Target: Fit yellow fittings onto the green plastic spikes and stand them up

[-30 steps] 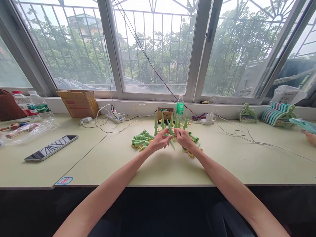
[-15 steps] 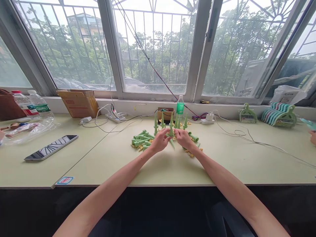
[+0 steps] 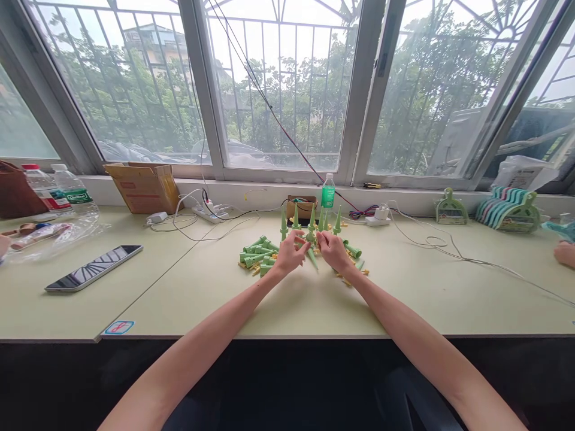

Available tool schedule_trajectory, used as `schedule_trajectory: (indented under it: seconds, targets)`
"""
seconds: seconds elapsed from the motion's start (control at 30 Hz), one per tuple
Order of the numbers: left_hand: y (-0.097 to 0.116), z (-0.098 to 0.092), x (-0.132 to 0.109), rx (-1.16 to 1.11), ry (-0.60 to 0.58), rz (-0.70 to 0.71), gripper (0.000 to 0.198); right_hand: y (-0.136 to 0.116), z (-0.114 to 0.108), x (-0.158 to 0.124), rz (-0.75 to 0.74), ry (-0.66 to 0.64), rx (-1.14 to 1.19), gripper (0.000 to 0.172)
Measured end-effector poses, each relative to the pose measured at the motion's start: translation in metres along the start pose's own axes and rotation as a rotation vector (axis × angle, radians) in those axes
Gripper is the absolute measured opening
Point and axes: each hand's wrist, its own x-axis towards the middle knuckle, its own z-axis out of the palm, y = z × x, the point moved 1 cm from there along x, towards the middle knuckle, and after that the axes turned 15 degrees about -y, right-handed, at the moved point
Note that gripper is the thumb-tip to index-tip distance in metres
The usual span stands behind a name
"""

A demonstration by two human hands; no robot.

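My right hand (image 3: 333, 250) is closed in a pinch at the collar of a green plastic spike (image 3: 312, 258), whose pointed end slants down toward me. Its fingertips hide part of that grip. Just to the left, my left hand (image 3: 291, 254) has its thumb and fingers apart beside the same spike. Several green spikes stand point up behind my hands, one of them a spike (image 3: 337, 221) on the right. A pile of loose green spikes (image 3: 256, 254) lies left of my left hand. Small yellow parts (image 3: 345, 280) lie under my right wrist.
A small brown box (image 3: 300, 206) and a green-labelled bottle (image 3: 328, 191) stand behind. Left are a phone (image 3: 94, 269), a carton (image 3: 142, 188) and a power strip (image 3: 210, 212). Cables (image 3: 458, 254) and a row of green dustpan-like pieces (image 3: 516, 212) are right. Another person's hand (image 3: 565, 252) shows at the right edge.
My left fingers have spread and drawn slightly off the spike. My right hand stays put. The other person's hand at the right edge has moved further into view.
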Motion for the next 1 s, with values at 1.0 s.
schedule_trajectory:
  seconds: [1.0]
  targets:
    - [0.0102, -0.0045, -0.0036, -0.445, -0.263, -0.044, 0.049, 0.0012, -0.0006, -0.0012, -0.024, -0.093, 0.026, 0.046]
